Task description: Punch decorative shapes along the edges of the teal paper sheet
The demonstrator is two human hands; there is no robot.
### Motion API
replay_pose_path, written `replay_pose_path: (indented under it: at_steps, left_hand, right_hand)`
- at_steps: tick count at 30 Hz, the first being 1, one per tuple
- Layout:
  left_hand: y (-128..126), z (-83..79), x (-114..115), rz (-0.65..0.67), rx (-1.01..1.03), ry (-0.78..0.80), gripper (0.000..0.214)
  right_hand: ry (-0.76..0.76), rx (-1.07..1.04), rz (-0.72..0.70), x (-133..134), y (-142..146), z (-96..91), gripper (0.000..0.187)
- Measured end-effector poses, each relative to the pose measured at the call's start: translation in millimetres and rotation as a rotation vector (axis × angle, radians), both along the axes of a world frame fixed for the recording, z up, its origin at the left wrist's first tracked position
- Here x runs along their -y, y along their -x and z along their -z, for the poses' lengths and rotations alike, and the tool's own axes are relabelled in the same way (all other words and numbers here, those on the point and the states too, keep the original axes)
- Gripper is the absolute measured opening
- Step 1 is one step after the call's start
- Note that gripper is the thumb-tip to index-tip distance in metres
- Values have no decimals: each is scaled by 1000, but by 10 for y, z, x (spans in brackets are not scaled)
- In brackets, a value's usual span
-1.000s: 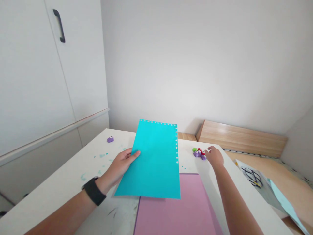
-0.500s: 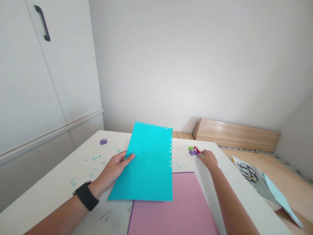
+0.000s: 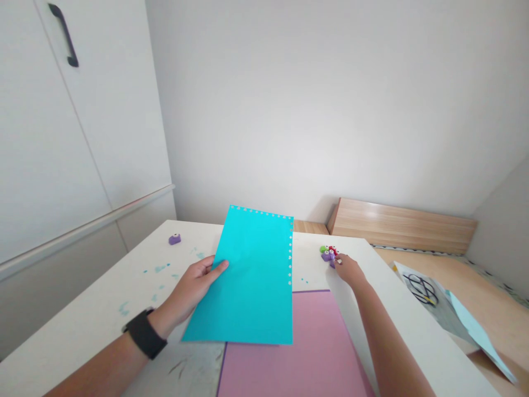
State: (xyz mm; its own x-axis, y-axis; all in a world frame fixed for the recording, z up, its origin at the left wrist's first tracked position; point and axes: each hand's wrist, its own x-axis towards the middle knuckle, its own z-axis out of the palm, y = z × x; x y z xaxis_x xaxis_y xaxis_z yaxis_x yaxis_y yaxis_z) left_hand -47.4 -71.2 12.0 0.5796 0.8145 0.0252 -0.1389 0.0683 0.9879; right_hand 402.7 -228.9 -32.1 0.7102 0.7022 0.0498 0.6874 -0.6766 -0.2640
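Note:
My left hand (image 3: 194, 289) holds a turquoise sheet of paper (image 3: 248, 278) by its left edge, thumb on top, lifted above the white table (image 3: 95, 314). Small punched holes run along the sheet's top and right edges. My right hand (image 3: 347, 268) reaches to a cluster of small craft punches (image 3: 329, 252), purple, green and red, near the table's far right. Its fingers are closed on a purple punch at the cluster's near side. A black watch sits on my left wrist.
A pink sheet (image 3: 301, 347) lies flat on the table under the turquoise one. A lone purple punch (image 3: 174, 239) sits at the far left, with turquoise paper scraps (image 3: 161, 268) near it. Beyond the right edge lie a plastic bag (image 3: 430, 295) and a wooden floor.
My right hand has moved onto the punch cluster and its fingers have closed on a purple punch. The turquoise sheet has stayed in my left hand, almost unmoved.

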Motion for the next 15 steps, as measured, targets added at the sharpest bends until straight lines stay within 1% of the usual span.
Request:
replay_pose_path:
  at_steps: [4,7,9,11,15]
  left_hand:
    - [-4,27,-11,12,-3,-3,40]
    - [-11,38,-11,-11,3,6,41]
    - [-15,39,-9,-24,1,7,42]
    - [-17,41,-7,-29,-1,4,42]
    - [-12,61,-12,-26,-3,-14,42]
  right_hand:
    - [-2,-36,-59,61,-31,-37,32]
    - [-16,-39,-148,97,-26,-77,47]
    - [-24,-43,-211,107,-11,-95,52]
    - [-27,-46,-245,106,4,-100,50]
    - [-23,-49,-247,103,11,-98,43]
